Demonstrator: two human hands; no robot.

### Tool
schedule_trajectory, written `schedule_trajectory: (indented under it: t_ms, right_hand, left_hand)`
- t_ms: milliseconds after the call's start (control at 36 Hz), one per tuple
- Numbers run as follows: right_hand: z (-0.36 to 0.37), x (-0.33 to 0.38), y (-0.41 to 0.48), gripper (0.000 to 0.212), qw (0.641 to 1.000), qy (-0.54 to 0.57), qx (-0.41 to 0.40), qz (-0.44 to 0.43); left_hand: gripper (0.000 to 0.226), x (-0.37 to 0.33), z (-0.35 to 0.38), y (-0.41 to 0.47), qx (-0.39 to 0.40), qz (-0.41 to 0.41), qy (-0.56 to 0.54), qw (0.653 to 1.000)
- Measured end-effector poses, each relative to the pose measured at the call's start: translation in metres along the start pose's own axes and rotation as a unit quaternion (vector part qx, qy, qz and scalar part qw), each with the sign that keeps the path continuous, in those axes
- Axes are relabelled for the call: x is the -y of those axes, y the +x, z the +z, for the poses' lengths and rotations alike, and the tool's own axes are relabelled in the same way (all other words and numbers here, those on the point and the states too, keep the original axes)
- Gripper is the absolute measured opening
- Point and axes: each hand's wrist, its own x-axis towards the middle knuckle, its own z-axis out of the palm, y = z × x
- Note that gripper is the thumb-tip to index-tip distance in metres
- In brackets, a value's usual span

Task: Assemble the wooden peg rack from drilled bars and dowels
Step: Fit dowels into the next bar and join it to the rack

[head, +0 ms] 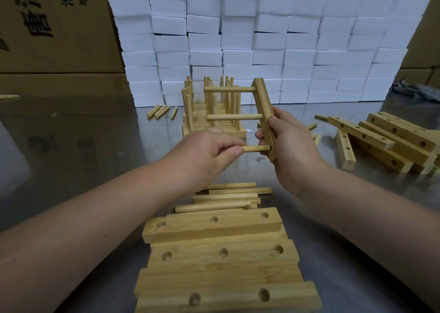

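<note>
Presses third, last pale round wooden dowel point(256, 148), pinched in left hand point(204, 150), into pale drilled wooden bar point(263, 107) gripped in right hand point(292, 143).

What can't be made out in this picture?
Head view only:
Dowel far end: hidden inside the left hand.
Held bar lower back: covered by the right hand.
Finished racks behind: partly blocked by the held bar, count unclear.
Box print: cut off by the top edge.
Nearest bar: blurred.
</note>
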Motion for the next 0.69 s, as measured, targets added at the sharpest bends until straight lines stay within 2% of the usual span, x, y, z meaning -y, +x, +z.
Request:
schedule_trajectory:
  t_ms: [167, 333, 472, 556, 694]
  right_hand:
    - [0.0, 0.002, 0.001, 0.036, 1.0, 0.012, 0.007, 0.002]
    - [0.002, 0.006, -0.002, 0.031, 0.999, 0.029, 0.024, -0.008]
    - [0.003, 0.009, -0.003, 0.026, 0.998, 0.036, 0.035, -0.023]
    - [0.004, 0.009, -0.004, 0.026, 0.998, 0.039, 0.038, -0.023]
    - [0.004, 0.01, -0.005, 0.029, 0.998, 0.037, 0.045, -0.025]
  left_hand:
    - [0.02, -0.004, -0.002, -0.001, -0.001, 0.018, 0.015, 1.0]
    - [0.021, -0.006, -0.005, -0.001, 0.0, 0.008, 0.012, 1.0]
    - [0.018, -0.009, -0.006, -0.001, -0.008, -0.019, -0.059, 0.998]
    - [0.024, -0.011, -0.006, -0.001, -0.021, -0.035, -0.081, 0.996]
    - [0.015, -0.01, -0.007, -0.001, -0.025, 0.007, -0.044, 0.999]
